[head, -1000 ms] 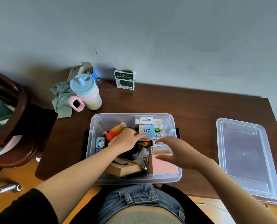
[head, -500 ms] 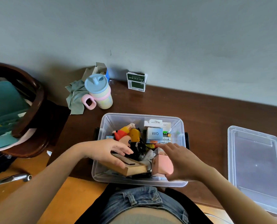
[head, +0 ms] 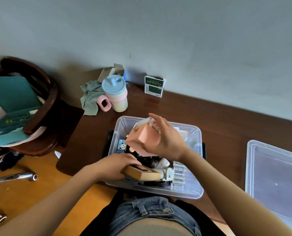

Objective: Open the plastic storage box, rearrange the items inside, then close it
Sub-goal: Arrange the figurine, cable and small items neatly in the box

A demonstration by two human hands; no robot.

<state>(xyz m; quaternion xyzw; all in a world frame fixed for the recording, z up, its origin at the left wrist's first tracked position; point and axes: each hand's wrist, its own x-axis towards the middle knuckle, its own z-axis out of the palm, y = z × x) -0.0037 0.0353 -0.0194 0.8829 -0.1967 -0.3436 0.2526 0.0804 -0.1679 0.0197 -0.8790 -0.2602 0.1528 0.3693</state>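
While lifted, perhaps pinched: pink box (head: 144, 139).

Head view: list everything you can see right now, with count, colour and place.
storage box: one, clear, table centre, open
box lid: one, clear, table right
pink box: one, held above the storage box
tan box: one, storage box front
battery packs: several, white, storage box front right
sippy cup: one, blue lid, pink handle, table rear left
cloth: one, grey-green, beside the cup
green carton: one, against the wall
chair: one, dark wood, left
left hand: grips the tan box
right hand: holds the pink box
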